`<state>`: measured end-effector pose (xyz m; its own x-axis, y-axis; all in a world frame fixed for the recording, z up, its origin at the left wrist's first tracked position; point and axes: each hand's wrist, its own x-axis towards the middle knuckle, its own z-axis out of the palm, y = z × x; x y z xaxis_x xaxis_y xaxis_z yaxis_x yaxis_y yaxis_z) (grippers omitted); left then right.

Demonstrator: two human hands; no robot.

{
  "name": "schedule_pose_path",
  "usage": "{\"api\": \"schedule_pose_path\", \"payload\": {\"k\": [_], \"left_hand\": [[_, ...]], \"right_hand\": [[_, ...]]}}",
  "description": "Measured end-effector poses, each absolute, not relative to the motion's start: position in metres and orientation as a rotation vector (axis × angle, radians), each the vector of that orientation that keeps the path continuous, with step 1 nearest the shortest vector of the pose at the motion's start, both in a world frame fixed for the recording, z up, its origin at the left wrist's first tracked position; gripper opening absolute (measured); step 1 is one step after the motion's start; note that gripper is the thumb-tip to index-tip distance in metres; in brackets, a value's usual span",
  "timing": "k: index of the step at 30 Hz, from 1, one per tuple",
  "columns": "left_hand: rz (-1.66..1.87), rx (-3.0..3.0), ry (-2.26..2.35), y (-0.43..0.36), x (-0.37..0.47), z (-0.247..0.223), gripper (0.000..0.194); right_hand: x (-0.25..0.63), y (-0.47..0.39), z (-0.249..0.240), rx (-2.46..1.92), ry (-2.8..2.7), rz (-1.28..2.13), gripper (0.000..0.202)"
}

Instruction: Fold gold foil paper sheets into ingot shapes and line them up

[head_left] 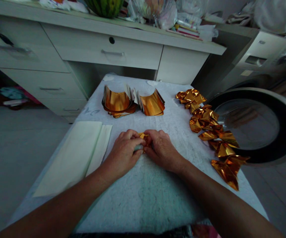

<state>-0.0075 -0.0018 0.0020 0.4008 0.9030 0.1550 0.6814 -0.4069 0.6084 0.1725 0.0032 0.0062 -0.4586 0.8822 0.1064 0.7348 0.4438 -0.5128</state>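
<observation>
Near the middle of the cloth-covered table [143,205], my left hand [125,150] and my right hand [162,149] meet around a small piece of gold foil paper [146,139]. Both hands pinch it with thumb and fingers, and most of it is hidden behind them. Beyond my hands stand two curved stacks of gold foil sheets, the left stack [118,100] and the right stack [152,104]. Folded gold foil pieces [204,119] lie in a line along the table's right side. White paper sheets [70,152] lie flat to the left of my left hand.
A white desk with drawers [113,53] runs across the back, with a watermelon [104,7], plastic bags and booklets on top. At the right, a washing machine [264,59] has its round door [254,124] open against the table's right edge.
</observation>
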Motion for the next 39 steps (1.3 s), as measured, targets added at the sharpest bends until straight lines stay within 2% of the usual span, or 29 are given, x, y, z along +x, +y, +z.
{"api": "schedule_pose_path", "payload": {"k": [7,21,25,33,39], "left_hand": [[0.616,2.217,1.340,-0.002,-0.011,0.001,0.025],[0.625,2.222,1.311,-0.001,-0.013,-0.001,0.029],[0.617,2.229,1.311,-0.002,-0.013,0.001,0.030],[0.543,2.221,1.308,-0.003,-0.015,0.005,0.030],[0.535,2.201,1.300,-0.002,-0.016,0.006,0.031]], "right_hand": [[0.176,0.003,0.010,-1.300,-2.408,0.610,0.058],[0.187,0.002,0.010,-1.236,-2.451,0.708,0.071],[0.190,0.002,0.017,-1.198,-2.435,0.773,0.050],[0.192,0.007,0.020,-1.073,-2.546,0.636,0.009],[0.191,0.010,0.018,-0.975,-2.584,0.536,0.008]]}}
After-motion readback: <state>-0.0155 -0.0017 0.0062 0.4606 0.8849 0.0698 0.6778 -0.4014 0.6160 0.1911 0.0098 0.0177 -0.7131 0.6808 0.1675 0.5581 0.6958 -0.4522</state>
